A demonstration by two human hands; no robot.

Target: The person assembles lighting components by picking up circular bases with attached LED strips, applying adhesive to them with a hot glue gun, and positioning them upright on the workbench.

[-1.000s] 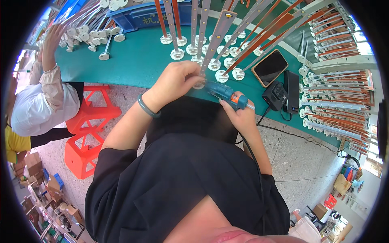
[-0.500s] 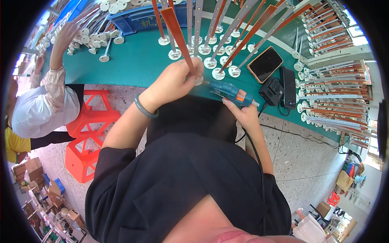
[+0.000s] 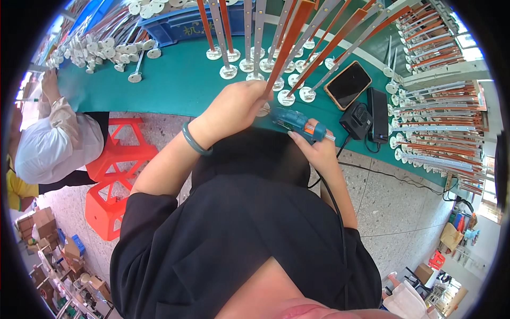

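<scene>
My left hand (image 3: 234,108) is closed round the lower part of a brown strip (image 3: 287,42), which leans up and to the right. A round white base (image 3: 263,110) shows at the strip's foot, just below my fingers. In my right hand (image 3: 321,152) is a blue glue gun (image 3: 300,125), its nozzle pointed left at that base. The gap between nozzle and base is blurred. A black cord (image 3: 330,192) runs down from the right hand. Beyond both hands stand several upright LED strips (image 3: 258,42) on round white bases.
A phone (image 3: 348,85), a black charger (image 3: 356,119) and a long black adapter (image 3: 377,114) lie at right on the green table (image 3: 175,87). Racked strips (image 3: 441,130) fill the far right. A blue crate (image 3: 180,26) stands behind. Left, a co-worker (image 3: 61,141) sits by red stools (image 3: 125,151).
The brown strip has swung from leaning left to leaning right in my left hand. The glue gun has dipped slightly. The co-worker's raised arm has come down to the left.
</scene>
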